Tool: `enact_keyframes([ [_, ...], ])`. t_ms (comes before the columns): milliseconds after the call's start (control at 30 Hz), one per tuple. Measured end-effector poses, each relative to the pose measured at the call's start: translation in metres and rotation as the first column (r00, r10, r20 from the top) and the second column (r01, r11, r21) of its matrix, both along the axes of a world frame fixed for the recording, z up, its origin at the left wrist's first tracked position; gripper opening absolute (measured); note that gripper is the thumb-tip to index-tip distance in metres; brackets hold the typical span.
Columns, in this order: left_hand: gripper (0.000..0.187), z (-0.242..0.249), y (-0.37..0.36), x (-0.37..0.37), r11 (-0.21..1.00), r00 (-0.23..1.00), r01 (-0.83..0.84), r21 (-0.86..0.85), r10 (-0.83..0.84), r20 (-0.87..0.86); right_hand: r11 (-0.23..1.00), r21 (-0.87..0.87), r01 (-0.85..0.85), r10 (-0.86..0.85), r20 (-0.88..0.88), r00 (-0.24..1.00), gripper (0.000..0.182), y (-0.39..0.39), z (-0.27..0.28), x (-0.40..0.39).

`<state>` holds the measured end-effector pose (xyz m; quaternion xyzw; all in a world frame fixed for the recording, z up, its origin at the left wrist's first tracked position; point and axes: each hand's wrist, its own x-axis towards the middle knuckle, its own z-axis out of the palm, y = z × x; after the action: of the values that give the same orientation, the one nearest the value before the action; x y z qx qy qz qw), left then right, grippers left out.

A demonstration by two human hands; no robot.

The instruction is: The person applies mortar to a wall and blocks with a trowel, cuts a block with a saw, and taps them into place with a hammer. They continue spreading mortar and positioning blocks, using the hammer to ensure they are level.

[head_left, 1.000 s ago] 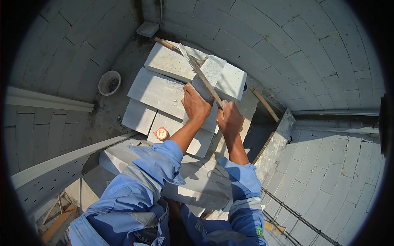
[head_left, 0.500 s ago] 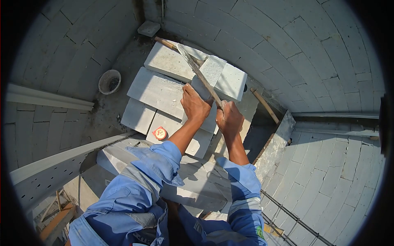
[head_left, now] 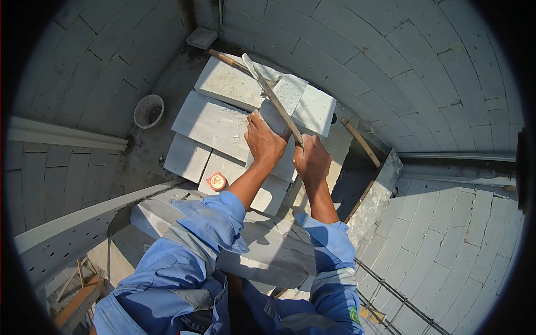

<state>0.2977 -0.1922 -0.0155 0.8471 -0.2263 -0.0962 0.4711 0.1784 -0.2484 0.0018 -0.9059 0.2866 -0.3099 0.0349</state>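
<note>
A long flat tool (head_left: 273, 99), like a blade dusted with white, slants across a small light grey block (head_left: 290, 92). My right hand (head_left: 311, 157) is closed round its near end. Just left of it, my left hand (head_left: 264, 138) is closed on the near edge of the small block, knuckles up. The block lies against a larger white block (head_left: 314, 111), on top of the stacked pale blocks (head_left: 209, 121). How my left fingertips sit under the block is hidden.
A red and yellow tape measure (head_left: 216, 181) lies on a lower block. A bucket (head_left: 149, 111) stands on the floor at the left. A wooden handle (head_left: 361, 143) leans at the right. Block walls (head_left: 357, 61) surround the stack, and steel bars (head_left: 402, 298) run at the lower right.
The tool has shifted slightly along the small block, its far tip a little farther from me. Both hands keep their grips.
</note>
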Motion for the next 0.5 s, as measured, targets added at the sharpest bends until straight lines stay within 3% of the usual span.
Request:
enact_keyframes([
  [200,0.079,-0.001,0.002,0.001,0.997,1.000,0.000,-0.080,-0.002,-0.020,1.000,0.011,-0.023,0.024,-0.020,1.000,0.020,-0.019,-0.038,0.000],
  [267,0.079,-0.005,0.008,0.001,0.996,0.999,-0.021,-0.087,0.018,-0.037,1.000,-0.001,0.029,-0.028,-0.144,0.989,0.021,-0.036,-0.046,-0.003],
  [367,0.080,-0.009,0.010,0.010,0.994,1.000,0.012,-0.109,-0.013,-0.008,0.997,0.081,0.012,0.002,-0.164,0.987,0.019,-0.058,-0.054,-0.008],
  [500,0.085,-0.002,0.005,0.024,0.998,0.994,0.017,-0.065,-0.024,-0.109,0.995,0.092,-0.049,0.061,-0.133,0.989,0.018,-0.058,-0.029,0.004],
])
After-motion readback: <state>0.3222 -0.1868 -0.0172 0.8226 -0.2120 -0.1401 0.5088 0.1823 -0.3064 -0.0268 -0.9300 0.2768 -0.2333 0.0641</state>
